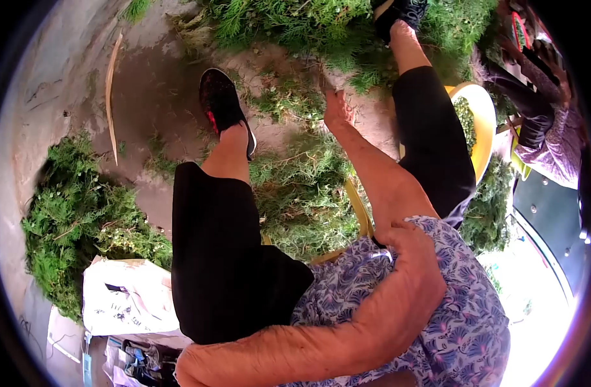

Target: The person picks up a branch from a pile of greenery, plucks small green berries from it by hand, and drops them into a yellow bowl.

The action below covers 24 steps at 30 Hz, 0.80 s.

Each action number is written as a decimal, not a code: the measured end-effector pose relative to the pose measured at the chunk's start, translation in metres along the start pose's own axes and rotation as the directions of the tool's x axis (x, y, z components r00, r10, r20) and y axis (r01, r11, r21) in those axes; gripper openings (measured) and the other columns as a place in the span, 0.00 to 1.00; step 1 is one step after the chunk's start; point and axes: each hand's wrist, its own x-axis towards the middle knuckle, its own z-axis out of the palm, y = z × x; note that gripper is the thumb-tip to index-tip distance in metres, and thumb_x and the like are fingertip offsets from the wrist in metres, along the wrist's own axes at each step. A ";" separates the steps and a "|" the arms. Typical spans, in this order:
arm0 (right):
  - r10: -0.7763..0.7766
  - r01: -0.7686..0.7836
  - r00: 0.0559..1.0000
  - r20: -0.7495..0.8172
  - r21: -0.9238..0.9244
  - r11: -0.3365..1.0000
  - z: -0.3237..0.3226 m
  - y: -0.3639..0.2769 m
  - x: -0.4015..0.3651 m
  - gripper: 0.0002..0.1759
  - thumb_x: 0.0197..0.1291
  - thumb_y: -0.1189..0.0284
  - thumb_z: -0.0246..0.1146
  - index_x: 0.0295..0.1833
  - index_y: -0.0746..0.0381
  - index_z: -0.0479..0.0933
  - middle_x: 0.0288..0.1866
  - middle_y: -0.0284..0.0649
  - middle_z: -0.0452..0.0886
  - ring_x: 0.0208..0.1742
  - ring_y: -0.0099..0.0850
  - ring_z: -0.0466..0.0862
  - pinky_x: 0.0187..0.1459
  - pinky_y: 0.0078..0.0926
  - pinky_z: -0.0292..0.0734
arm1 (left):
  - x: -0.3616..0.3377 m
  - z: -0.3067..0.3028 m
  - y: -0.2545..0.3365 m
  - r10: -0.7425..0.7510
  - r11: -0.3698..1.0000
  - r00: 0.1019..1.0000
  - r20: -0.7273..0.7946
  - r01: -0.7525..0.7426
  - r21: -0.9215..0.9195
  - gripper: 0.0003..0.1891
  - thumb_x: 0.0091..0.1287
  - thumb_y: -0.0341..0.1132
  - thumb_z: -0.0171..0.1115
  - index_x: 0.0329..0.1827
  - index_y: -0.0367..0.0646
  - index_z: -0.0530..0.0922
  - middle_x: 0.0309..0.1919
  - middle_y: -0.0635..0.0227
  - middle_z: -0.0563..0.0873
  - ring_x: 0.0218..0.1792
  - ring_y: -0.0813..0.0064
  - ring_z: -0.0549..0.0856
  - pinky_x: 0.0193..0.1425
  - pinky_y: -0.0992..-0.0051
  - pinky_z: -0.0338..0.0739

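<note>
My left arm bends across from the lower left, and my left hand (411, 242) is closed beside the hem of my patterned shirt (460, 284), against my right forearm. Its fingers curl inward, and what they hold, if anything, is hidden. Stretched down between my legs, my right hand (339, 108) is close to the ground by loose green sprigs (286, 103). Its fingers are too small and blurred to make out. More cut greenery (302, 187) lies between my legs, under my forearm.
Feathery green branches (289, 22) spread ahead of my feet, with another heap (70, 219) at left. A white sack (128, 293) lies beside my leg. A yellow-rimmed container (482, 129) holds greenery at right. Another person (553, 142) is beyond it. A thin wooden strip (111, 97) lies on the floor.
</note>
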 end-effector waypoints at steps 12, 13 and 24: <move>0.234 -0.170 0.948 -0.218 0.276 0.946 0.000 0.038 -0.014 0.20 0.53 0.70 0.64 0.52 0.58 0.71 0.50 0.47 0.74 0.49 0.42 0.76 0.45 0.41 0.75 | -0.004 -0.004 -0.004 -0.020 1.000 0.997 0.080 0.020 -0.005 0.19 0.60 0.36 0.46 0.41 0.28 0.80 0.36 0.48 0.81 0.36 0.57 0.80 0.41 0.57 0.74; 0.178 -0.152 0.983 -0.048 0.333 0.931 -0.002 0.031 -0.019 0.15 0.55 0.73 0.62 0.49 0.57 0.72 0.48 0.47 0.75 0.47 0.41 0.77 0.43 0.40 0.75 | -0.004 -0.003 -0.003 -0.047 0.999 0.996 0.074 0.045 0.030 0.19 0.60 0.36 0.46 0.41 0.28 0.80 0.36 0.48 0.81 0.36 0.57 0.80 0.41 0.58 0.74; -0.123 0.159 0.983 -0.133 0.313 0.936 0.045 -0.014 -0.026 0.25 0.46 0.77 0.66 0.52 0.59 0.68 0.49 0.52 0.64 0.46 0.52 0.73 0.45 0.44 0.72 | -0.007 -0.017 -0.019 -0.084 0.983 0.989 0.120 0.063 0.172 0.19 0.60 0.35 0.46 0.42 0.29 0.79 0.37 0.49 0.81 0.36 0.57 0.80 0.40 0.57 0.74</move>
